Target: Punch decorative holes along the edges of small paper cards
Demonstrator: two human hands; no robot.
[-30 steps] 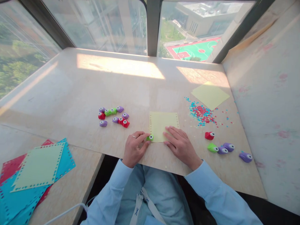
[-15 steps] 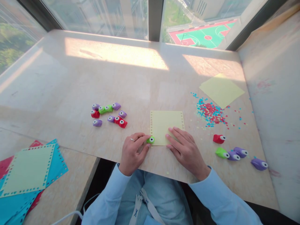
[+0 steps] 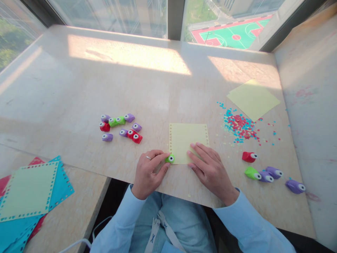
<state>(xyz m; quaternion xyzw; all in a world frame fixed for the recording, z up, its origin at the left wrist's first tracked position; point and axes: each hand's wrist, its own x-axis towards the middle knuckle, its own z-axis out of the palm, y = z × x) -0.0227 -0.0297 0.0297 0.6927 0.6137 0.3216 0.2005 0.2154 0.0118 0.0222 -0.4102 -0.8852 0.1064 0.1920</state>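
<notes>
A pale yellow square of paper lies before me, with small punched holes down its left and right edges. My left hand pinches a green craft punch with a star on its white top, at the paper's lower left corner. My right hand rests on the lower right of the sheet, fingers stretched out flat over it. How far the punch reaches over the paper's edge is partly hidden by my fingers.
Several craft punches stand in a group at left, others at right. Red, blue and yellow paper bits lie near plain yellow sheets. Punched coloured sheets are stacked at lower left. Windows border the back.
The camera view has shifted slightly. Both hands, the green craft punch and the paper keep nearly the same places relative to each other.
</notes>
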